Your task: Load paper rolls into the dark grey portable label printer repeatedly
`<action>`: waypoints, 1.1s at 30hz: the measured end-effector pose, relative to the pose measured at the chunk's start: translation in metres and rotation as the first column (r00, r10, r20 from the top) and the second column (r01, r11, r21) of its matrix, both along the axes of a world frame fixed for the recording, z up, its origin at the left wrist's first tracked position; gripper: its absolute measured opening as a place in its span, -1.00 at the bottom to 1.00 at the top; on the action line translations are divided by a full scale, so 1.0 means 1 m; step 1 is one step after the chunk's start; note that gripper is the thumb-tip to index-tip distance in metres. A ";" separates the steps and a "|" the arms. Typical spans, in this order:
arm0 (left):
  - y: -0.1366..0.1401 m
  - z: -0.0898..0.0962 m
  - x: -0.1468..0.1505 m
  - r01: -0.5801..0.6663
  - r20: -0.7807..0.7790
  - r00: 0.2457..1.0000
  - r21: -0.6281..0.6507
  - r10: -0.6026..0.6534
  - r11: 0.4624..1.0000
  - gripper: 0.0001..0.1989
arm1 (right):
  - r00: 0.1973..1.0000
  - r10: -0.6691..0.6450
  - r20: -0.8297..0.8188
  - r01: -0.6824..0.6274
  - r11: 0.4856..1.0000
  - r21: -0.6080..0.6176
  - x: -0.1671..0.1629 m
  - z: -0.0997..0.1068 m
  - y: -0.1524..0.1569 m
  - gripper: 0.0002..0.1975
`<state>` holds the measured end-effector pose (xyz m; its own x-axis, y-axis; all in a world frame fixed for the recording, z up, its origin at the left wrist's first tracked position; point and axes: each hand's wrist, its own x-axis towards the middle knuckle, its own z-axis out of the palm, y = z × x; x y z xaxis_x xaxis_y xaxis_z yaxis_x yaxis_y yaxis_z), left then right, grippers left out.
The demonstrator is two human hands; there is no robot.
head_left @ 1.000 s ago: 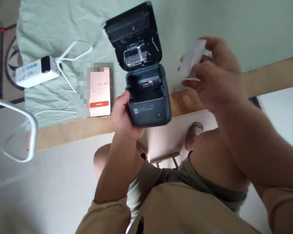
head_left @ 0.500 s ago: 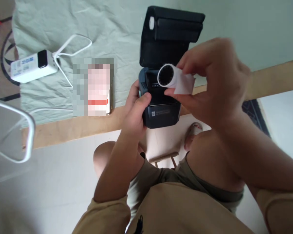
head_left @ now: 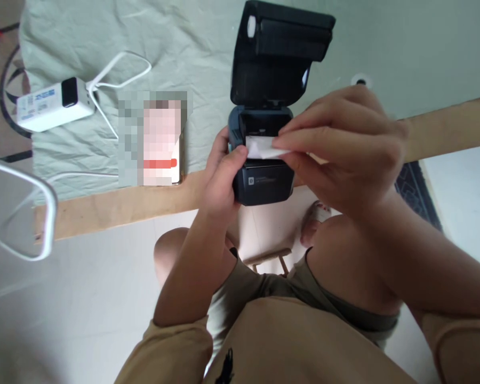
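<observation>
A small black thermal printer (head_left: 266, 186) is in my left hand (head_left: 221, 178), whose fingers wrap its left side with the thumb on the near rim. Its black lid (head_left: 274, 74) stands swung open, away from me. My right hand (head_left: 344, 146) pinches a white paper roll (head_left: 261, 146), now lying crosswise in the mouth of the paper compartment. Behind the roll, part of the dark compartment shows. Whether the roll rests on the bottom, I cannot tell.
On the pale green cloth (head_left: 200, 48) lie a white power bank (head_left: 44, 105) with white cables and a blurred-out phone (head_left: 179, 160). A small round white-and-dark thing (head_left: 360, 79) sits beyond my right hand. The wooden table edge (head_left: 160, 205) runs below.
My right hand has turned the paper roll sideways and lowered it into the printer's opening; its dark round end no longer faces me. My left hand keeps its hold on the printer.
</observation>
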<state>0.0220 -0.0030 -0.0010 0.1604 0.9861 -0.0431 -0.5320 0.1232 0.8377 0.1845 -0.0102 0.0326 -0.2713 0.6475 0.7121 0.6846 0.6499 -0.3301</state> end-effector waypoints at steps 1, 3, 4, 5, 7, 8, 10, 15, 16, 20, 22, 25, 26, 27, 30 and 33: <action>0.000 -0.001 0.000 0.001 -0.004 1.000 0.020 -0.001 1.000 -0.77 | 1.000 0.027 0.014 -0.027 0.999 0.035 -0.001 -0.001 -0.003 -0.94; 0.000 -0.004 -0.002 0.028 -0.035 0.999 0.074 -0.026 0.997 -0.71 | 0.992 0.110 0.059 -0.112 0.993 0.042 -0.001 -0.003 -0.008 -0.98; 0.000 -0.006 -0.004 0.049 -0.058 0.997 0.094 -0.043 0.994 -0.67 | 0.986 0.157 0.064 -0.158 0.987 0.012 -0.001 -0.003 -0.010 -0.95; 0.000 -0.008 -0.006 0.068 -0.078 0.995 0.105 -0.060 0.992 -0.60 | 0.980 0.192 0.044 -0.191 0.981 -0.027 0.001 -0.003 -0.010 -0.93; 0.000 -0.011 -0.009 0.080 -0.100 0.993 0.104 -0.070 0.991 -0.45 | 0.985 0.161 -0.062 -0.165 0.984 -0.066 0.005 -0.003 -0.009 -0.94; 0.000 -0.012 -0.010 0.087 -0.106 0.991 0.101 -0.076 0.991 -0.40 | 0.986 0.084 -0.146 -0.096 0.993 -0.075 0.008 -0.003 -0.007 -0.96; 0.000 -0.013 -0.011 0.104 -0.118 0.989 0.112 -0.091 0.988 -0.35 | 0.950 -0.088 -0.299 0.049 0.990 -0.134 0.013 -0.004 -0.001 -0.82; 0.002 -0.010 -0.012 0.116 -0.149 0.984 0.133 -0.096 0.984 -0.37 | 0.870 0.016 -0.493 -0.207 0.919 -0.336 0.017 -0.012 0.014 -0.39; 0.001 -0.009 -0.012 0.110 -0.150 0.985 0.126 -0.091 0.986 -0.42 | 0.864 0.075 -0.499 -0.269 0.905 -0.331 0.016 -0.014 0.015 -0.40; -0.003 -0.005 -0.013 0.061 -0.099 0.994 0.061 -0.055 0.996 -0.67 | 0.900 0.150 -0.409 -0.313 0.877 -0.366 0.012 -0.018 0.011 -0.47; -0.005 -0.004 -0.012 0.051 -0.045 0.998 0.068 -0.048 0.996 -0.62 | 0.904 0.142 -0.404 -0.316 0.857 -0.406 0.008 -0.021 0.008 -0.48; -0.007 -0.003 -0.009 0.012 0.019 1.000 0.111 -0.015 0.994 -0.50 | 0.854 0.111 -0.509 -0.392 0.780 -0.488 0.002 -0.028 0.005 -0.42; -0.007 -0.002 -0.008 -0.011 0.023 1.000 0.109 0.009 0.994 -0.50 | 0.830 0.104 -0.548 -0.436 0.733 -0.522 0.000 -0.030 0.005 -0.37; -0.008 -0.001 -0.007 -0.029 0.015 0.999 0.095 0.028 0.995 -0.52 | 0.806 0.102 -0.582 -0.484 0.681 -0.550 -0.002 -0.031 0.005 -0.31; -0.009 0.002 -0.005 -0.038 -0.051 0.998 0.028 0.040 0.999 -0.60 | 0.754 0.120 -0.646 -0.585 0.570 -0.577 -0.007 -0.032 0.005 -0.19; -0.010 0.005 -0.006 -0.012 -0.074 0.997 -0.016 0.011 1.000 -0.58 | 0.754 0.105 -0.648 -0.577 0.579 -0.577 -0.010 -0.030 0.003 -0.19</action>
<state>0.0155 -0.0131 0.0039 0.1453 0.9869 -0.0705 -0.4703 0.1315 0.8726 0.1749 -0.0071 0.0024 -0.3539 0.9221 0.1565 0.0375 0.1812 -0.9827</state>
